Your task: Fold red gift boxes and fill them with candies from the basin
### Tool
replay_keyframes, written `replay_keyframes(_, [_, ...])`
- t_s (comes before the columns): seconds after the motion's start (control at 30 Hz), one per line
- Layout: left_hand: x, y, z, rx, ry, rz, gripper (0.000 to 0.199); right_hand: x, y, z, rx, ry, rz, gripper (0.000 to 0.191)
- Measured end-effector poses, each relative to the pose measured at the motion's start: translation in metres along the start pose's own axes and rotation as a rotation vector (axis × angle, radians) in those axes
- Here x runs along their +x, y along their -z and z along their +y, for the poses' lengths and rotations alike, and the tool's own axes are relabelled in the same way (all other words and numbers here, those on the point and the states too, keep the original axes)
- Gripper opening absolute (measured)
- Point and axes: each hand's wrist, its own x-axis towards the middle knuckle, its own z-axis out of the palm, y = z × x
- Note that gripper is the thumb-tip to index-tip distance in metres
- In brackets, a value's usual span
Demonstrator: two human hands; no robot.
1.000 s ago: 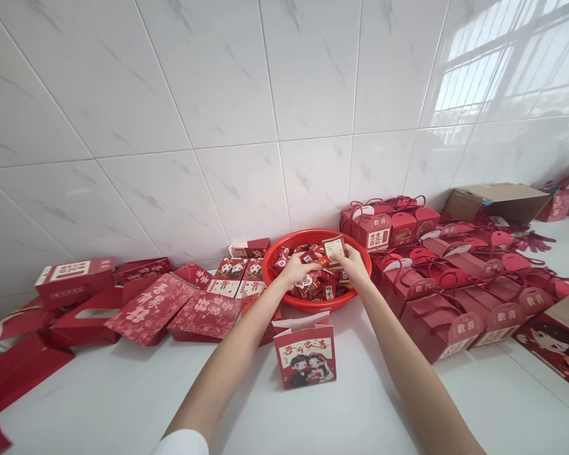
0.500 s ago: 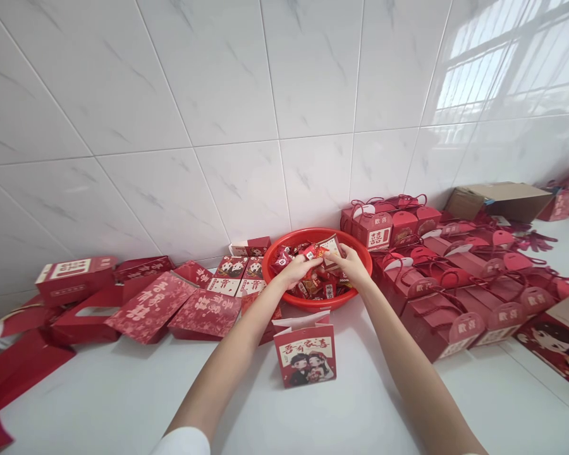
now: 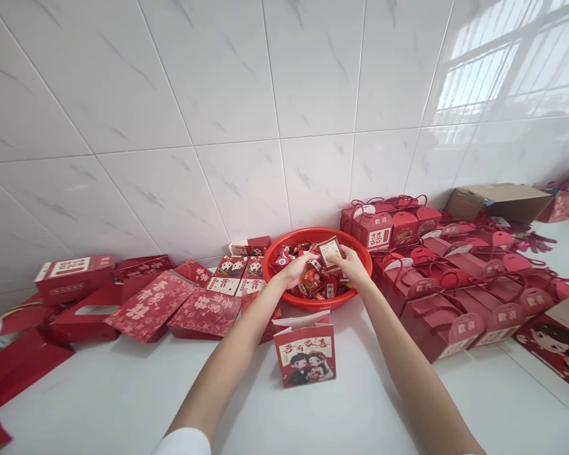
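Note:
Both my hands are inside a round red plastic basin (image 3: 275, 242) filled with wrapped candies (image 3: 313, 284), most in red wrappers. My right hand (image 3: 354, 268) is closed on a small cream-and-brown packet (image 3: 330, 253), with the thumb on its face. My left hand (image 3: 296, 272) has its fingers pinched at a small red-and-white wrapped candy (image 3: 315, 263); the fingertips are partly hidden among the sweets. Between my forearms, in front of the basin, stands an upright red gift box (image 3: 305, 357) with a cartoon couple and an open top.
Red gift boxes with cord handles (image 3: 436, 322) stand in rows on the right, by a brown cardboard box (image 3: 507, 199). Red bags and boxes (image 3: 154, 303) lie along the left. A white tiled wall (image 3: 237, 183) rises behind the white tabletop (image 3: 137, 392).
The cream-and-brown packet in my right hand now shows more of its face. My left thumb has drawn back from it, and the hands are slightly further apart.

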Motion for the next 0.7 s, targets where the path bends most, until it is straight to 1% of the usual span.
replay_keyframes(0.13, [-0.001,-0.001,0.002,-0.028,-0.021,-0.008,0.028,0.002,0.001,0.001,-0.005,0.004,0.016,0.027])
replay_keyframes(0.27, [0.000,0.002,0.003,-0.049,-0.032,0.007,0.035,0.004,0.002,0.002,-0.003,0.010,0.040,0.025])
replay_keyframes(0.3, [0.001,0.003,0.003,-0.052,-0.035,0.020,0.035,0.004,0.002,0.002,0.000,0.004,0.041,0.025])
replay_keyframes(0.37, [0.003,0.006,0.001,-0.058,-0.060,0.063,0.031,0.004,0.002,0.003,0.006,-0.021,0.033,0.024])
replay_keyframes(0.47, [0.007,0.009,-0.002,-0.062,-0.142,0.146,0.024,0.004,0.001,0.003,0.015,-0.076,0.007,0.027])
replay_keyframes(0.57, [0.008,0.011,-0.005,-0.047,-0.217,0.209,0.026,0.003,0.000,0.002,0.024,-0.122,-0.025,0.029])
replay_keyframes(0.7, [0.007,0.011,-0.007,0.003,-0.280,0.247,0.032,0.001,-0.002,-0.003,0.043,-0.162,-0.068,0.032])
